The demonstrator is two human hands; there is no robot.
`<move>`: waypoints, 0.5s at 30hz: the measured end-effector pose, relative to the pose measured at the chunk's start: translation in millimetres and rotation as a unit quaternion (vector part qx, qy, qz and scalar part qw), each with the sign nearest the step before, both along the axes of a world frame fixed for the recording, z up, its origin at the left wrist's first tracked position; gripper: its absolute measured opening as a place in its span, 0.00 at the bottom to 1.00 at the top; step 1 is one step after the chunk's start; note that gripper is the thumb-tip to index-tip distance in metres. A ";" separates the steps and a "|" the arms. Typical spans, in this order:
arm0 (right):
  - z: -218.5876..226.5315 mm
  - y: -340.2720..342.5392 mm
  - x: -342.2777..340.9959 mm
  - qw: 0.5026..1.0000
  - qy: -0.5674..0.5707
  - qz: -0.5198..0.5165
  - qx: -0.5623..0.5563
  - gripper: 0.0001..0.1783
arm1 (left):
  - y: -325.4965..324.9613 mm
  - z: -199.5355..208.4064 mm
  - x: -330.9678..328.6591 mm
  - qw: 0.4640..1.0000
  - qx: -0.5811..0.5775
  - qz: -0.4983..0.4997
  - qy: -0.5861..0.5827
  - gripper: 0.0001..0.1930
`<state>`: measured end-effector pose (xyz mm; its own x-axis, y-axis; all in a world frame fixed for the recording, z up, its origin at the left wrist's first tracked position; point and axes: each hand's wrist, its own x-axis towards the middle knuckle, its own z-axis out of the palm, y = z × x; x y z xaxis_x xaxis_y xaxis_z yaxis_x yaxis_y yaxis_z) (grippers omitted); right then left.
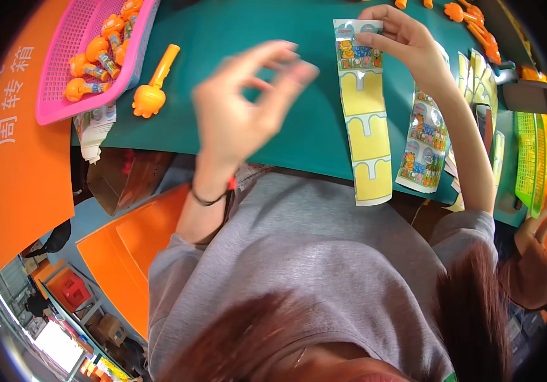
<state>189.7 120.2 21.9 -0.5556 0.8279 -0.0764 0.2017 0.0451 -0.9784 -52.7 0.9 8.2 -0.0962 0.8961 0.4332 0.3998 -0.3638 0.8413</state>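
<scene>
My right hand (407, 48) pinches the upper end of a long sticker strip (364, 92) between thumb and fingers. Printed cartoon stickers remain at its top; below, the strip shows bare yellow backing with pale cut outlines and hangs past the table's near edge. My left hand (241, 105) is raised left of the strip, smeared by motion, its thumb and fingers apart with nothing visible in them. On the table to its left lies an orange toy (150, 99) with a round animal-like head and a plain orange handle. A stack of printed sticker sheets (424, 149) lies right of the strip.
A pink basket (50, 95) with several orange toys, some with stickered handles, stands at the left on the green table (254, 19). Used yellow strips (477, 79) are heaped at the right, beside a green basket (528, 159). More orange toys (477, 32) lie far right. Another person's arm (538, 232) shows there.
</scene>
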 end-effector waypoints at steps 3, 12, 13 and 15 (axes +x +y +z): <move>9.3 -19.4 2.8 0.997 0.070 -0.038 -0.013 0.18 | -1.8 -12.2 35.7 0.963 -0.169 -0.151 -0.142 0.12; -5.2 -73.3 12.0 0.859 -0.158 -0.052 0.484 0.15 | 3.0 -29.7 61.8 0.972 -0.109 -0.128 -0.165 0.09; -10.6 -74.6 14.1 0.890 -0.134 -0.059 0.432 0.15 | 3.9 -32.0 64.5 0.981 -0.080 -0.117 -0.136 0.09; -14.9 -80.2 13.0 0.935 -0.087 -0.086 0.332 0.11 | 3.3 -32.7 65.5 0.987 -0.061 -0.112 -0.097 0.10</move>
